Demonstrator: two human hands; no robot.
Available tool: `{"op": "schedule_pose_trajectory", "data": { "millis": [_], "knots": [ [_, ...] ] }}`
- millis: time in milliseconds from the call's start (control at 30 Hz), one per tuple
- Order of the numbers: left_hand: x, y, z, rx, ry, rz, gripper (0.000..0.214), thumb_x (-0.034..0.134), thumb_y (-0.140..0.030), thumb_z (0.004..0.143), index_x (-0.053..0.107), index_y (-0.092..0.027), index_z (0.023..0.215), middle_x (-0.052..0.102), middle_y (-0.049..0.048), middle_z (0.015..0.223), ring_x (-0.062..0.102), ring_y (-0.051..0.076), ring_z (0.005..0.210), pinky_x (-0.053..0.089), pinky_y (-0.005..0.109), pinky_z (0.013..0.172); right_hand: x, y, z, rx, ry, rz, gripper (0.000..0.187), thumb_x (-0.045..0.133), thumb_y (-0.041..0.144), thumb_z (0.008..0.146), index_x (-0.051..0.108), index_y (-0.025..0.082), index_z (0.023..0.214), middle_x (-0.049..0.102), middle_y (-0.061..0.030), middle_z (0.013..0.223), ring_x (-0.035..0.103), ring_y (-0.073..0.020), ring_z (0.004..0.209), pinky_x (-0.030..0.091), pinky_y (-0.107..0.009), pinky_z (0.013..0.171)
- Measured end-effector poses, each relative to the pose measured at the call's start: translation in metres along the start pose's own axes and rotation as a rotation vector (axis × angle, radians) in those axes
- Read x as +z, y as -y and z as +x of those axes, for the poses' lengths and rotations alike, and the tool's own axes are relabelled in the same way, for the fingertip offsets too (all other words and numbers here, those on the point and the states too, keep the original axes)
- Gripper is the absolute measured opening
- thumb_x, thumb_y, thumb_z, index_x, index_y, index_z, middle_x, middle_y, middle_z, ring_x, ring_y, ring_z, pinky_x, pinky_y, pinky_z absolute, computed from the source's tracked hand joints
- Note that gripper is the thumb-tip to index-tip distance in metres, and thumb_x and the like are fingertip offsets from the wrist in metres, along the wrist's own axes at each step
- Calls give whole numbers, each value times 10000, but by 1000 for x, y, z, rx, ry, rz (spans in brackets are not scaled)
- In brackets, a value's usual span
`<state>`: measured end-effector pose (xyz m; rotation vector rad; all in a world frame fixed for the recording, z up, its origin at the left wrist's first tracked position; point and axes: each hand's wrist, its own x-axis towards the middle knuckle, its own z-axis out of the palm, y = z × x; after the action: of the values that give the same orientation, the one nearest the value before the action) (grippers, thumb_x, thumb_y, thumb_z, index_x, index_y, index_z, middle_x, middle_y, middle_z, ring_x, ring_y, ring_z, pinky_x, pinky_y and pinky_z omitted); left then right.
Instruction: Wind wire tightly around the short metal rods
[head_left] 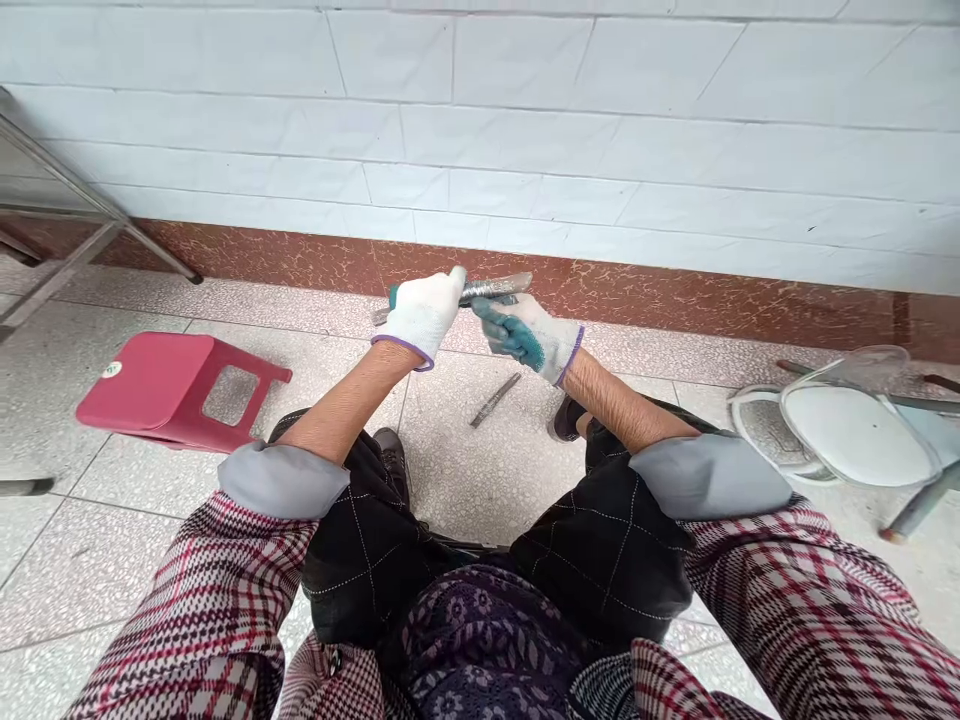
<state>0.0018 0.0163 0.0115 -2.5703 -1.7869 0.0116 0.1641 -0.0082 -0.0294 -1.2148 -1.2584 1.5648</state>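
Observation:
Both hands wear white gloves with blue-green palms. My left hand (424, 312) is closed round a silvery, stick-like bundle (487, 288) with a shiny, ribbed surface; a short grey end pokes out on its left side. The bundle slants slightly, its flatter, see-through-looking right end raised. My right hand (525, 335) is closed at the bundle's right part, with its fingers curled and touching it from below. Its exact kind I cannot make out. Below the hands, a thin grey strip (495, 400) lies on the floor between my shoes.
A red plastic stool (172, 390) lies on its side at left. Behind it stands a metal frame with legs (105, 215). White round-seated chairs or stools (859, 430) are at right. A white tiled wall (525, 140) with a red-brown skirting rises close ahead.

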Motion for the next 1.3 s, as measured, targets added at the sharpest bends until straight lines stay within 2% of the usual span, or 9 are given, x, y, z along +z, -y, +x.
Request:
{"op": "schedule_pose_trajectory", "data": {
  "millis": [133, 300, 533, 633, 733, 867, 1000, 1133, 1300],
  "knots": [
    [1, -9, -5, 88, -20, -108, 616, 516, -204, 1062, 461, -170, 1675, 771, 215, 1273, 777, 334, 1082, 582, 444, 893, -8, 5, 0, -25, -21, 77, 404, 679, 512, 1040, 427, 285, 822, 326, 109, 494, 261, -104, 407, 249, -234, 367],
    [-11, 18, -11, 254, 46, -744, 732, 684, -374, 933, 530, -133, 1607, 763, 171, 1344, 737, 256, 1141, 581, 371, 968, -21, 28, -14, -77, -12, 175, 385, 731, 505, 1015, 484, 267, 841, 362, 103, 510, 232, -87, 416, 238, -230, 392],
    [-19, 18, -29, 231, 551, -1231, 452, 689, -541, 900, 703, -113, 1043, 769, 121, 845, 700, 184, 688, 583, 291, 624, -24, 35, -28, -123, 169, 144, 304, 817, 443, 896, 631, 204, 920, 425, 99, 489, 241, -64, 400, 213, -213, 371],
    [-10, 0, -33, 57, 487, -1178, 317, 749, -463, 914, 672, -156, 900, 613, 13, 641, 472, 85, 465, 382, 230, 435, -21, 28, -27, -71, 100, 13, 301, 864, 374, 837, 622, 196, 848, 528, 53, 533, 362, -68, 422, 283, -205, 376],
    [-3, -6, -30, -38, 362, -1146, 227, 728, -384, 961, 709, -176, 1052, 512, -43, 627, 353, 57, 439, 285, 227, 425, -21, 24, -28, -69, -17, -98, 223, 780, 309, 899, 608, 205, 802, 532, 38, 552, 380, -78, 426, 271, -221, 367],
    [3, 6, -19, -96, 201, -970, 285, 666, -375, 1003, 733, -159, 1176, 548, -8, 683, 427, 89, 516, 385, 260, 495, -21, 18, -31, -170, -126, -321, 102, 630, 195, 934, 705, 182, 866, 546, 25, 574, 413, -99, 466, 300, -247, 415],
    [7, 24, -1, -95, 61, -463, 345, 609, -372, 1028, 748, -161, 1262, 728, 95, 896, 662, 191, 770, 510, 322, 685, -20, 9, -37, -239, -87, -608, 167, 620, 222, 939, 783, 185, 927, 617, -12, 645, 518, -143, 584, 420, -287, 544],
    [16, 32, 12, -4, 140, 57, 396, 504, -272, 1062, 719, -172, 1380, 789, 172, 1039, 753, 304, 989, 529, 398, 819, -21, 16, -38, -251, -41, -757, 251, 602, 313, 976, 822, 205, 1032, 681, -35, 740, 565, -168, 648, 446, -314, 597],
    [20, 15, -3, 254, 298, 159, 380, 493, -234, 1062, 745, -244, 1347, 794, 135, 983, 763, 293, 964, 504, 382, 820, -42, 37, -18, -242, -155, -843, 226, 598, 196, 930, 812, 151, 985, 708, -51, 827, 597, -164, 701, 455, -331, 686]
  ]
}}
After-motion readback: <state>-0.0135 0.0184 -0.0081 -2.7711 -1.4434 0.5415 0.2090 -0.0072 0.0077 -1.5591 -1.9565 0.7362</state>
